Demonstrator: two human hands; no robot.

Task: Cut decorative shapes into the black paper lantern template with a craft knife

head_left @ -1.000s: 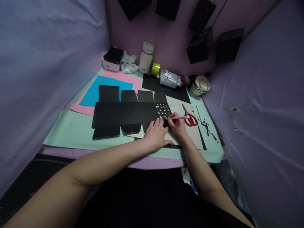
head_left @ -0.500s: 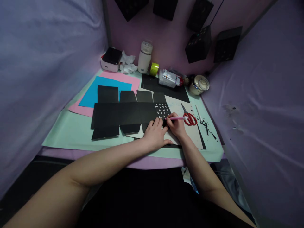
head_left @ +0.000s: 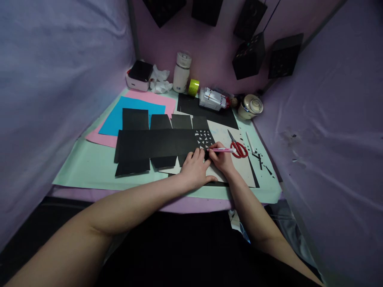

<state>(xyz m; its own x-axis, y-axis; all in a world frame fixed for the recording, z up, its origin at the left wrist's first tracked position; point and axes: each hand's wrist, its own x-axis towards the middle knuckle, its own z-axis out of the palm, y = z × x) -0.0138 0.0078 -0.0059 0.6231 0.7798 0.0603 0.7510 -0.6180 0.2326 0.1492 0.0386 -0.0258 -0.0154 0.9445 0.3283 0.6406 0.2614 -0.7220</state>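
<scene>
A black card sheet [head_left: 161, 141] with flaps along both long sides lies across the table, several small triangular cut-outs near its right end. My left hand [head_left: 196, 169] lies on the card's lower right part with its fingers spread. Just right of it, my right hand [head_left: 220, 157] is closed on a slim pink and white pen-like tool [head_left: 225, 150], whose tip meets the card below the cut-outs. The exact tip is too small to make out. Beneath the card is a white board [head_left: 239, 171].
Red-handled scissors [head_left: 238, 149], a white stick-like tool [head_left: 249, 142] and black scraps [head_left: 260, 161] lie right. Blue paper [head_left: 113, 119] and pink paper [head_left: 101, 138] lie left. Behind stand a bottle [head_left: 181, 73], yellow tape [head_left: 194, 87], a plastic box [head_left: 212, 99] and a lidded cup [head_left: 250, 107].
The pink tool in my right hand has tilted slightly, its rear end a little lower. My left hand stays in place on the card.
</scene>
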